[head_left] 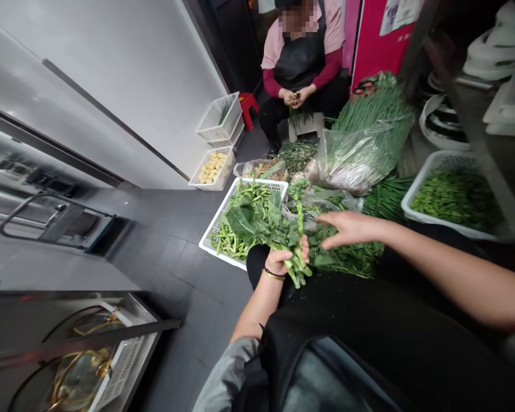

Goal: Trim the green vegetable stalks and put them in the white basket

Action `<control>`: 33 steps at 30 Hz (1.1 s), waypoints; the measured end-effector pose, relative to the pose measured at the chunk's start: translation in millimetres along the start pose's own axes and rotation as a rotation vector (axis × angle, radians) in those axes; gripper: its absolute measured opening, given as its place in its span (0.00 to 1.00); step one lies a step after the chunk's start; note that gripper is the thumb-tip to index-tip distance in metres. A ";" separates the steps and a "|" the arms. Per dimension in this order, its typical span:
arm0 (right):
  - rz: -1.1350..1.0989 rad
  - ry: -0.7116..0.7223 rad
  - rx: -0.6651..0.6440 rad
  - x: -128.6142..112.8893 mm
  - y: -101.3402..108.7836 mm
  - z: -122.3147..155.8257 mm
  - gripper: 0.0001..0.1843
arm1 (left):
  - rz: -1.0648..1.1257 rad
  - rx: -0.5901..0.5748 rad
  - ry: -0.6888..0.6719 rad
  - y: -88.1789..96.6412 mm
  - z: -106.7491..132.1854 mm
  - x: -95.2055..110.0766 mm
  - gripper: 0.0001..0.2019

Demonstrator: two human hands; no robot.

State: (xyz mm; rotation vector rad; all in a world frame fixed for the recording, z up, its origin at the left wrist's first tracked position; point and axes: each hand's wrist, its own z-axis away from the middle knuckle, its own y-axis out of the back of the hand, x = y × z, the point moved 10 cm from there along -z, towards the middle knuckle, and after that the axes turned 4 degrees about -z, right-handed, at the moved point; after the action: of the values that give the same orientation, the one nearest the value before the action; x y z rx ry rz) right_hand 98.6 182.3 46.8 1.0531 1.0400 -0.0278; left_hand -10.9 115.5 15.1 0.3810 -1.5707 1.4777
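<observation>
My left hand (282,260) is closed around a bunch of leafy green stalks (278,229), gripping them near the cut ends above my lap. My right hand (347,228) reaches forward with fingers stretched out and apart, resting over a pile of loose greens (347,257) on my dark apron. It holds nothing that I can see. A white slotted basket (217,220) with trimmed green stems and leaves sits on the floor just beyond my left hand.
Another person sits opposite, hands (297,97) working on greens. A plastic bag of chives (364,143) lies between us. A white basket of greens (450,194) stands right, a basket of yellow pieces (212,169) and stacked baskets (221,117) by the left wall. Steel equipment (55,220) lines the left.
</observation>
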 end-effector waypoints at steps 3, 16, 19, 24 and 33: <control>-0.108 -0.017 0.324 -15.5 38.8 -20.4 0.24 | -0.108 0.014 0.009 -1.0 0.9 -8.5 0.24; 0.058 0.350 0.813 -55.5 59.3 16.4 0.23 | 0.152 0.055 0.164 -16.4 -1.9 -31.9 0.22; -0.075 0.281 0.842 -42.3 40.4 10.8 0.23 | 0.216 0.101 0.052 -11.1 -9.4 -15.3 0.20; -0.231 0.251 0.095 -15.7 -23.4 -7.5 0.15 | 0.245 0.159 -0.029 14.5 -3.8 1.7 0.24; -0.629 -0.055 0.262 -22.7 10.1 -45.8 0.22 | 0.204 0.137 -0.016 5.6 -13.4 5.8 0.27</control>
State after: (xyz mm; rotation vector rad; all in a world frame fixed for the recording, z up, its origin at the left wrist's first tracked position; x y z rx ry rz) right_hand 59.3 210.9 65.8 0.9121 1.3048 -0.7145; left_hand -12.8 131.0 14.2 0.3185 -1.5622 1.7486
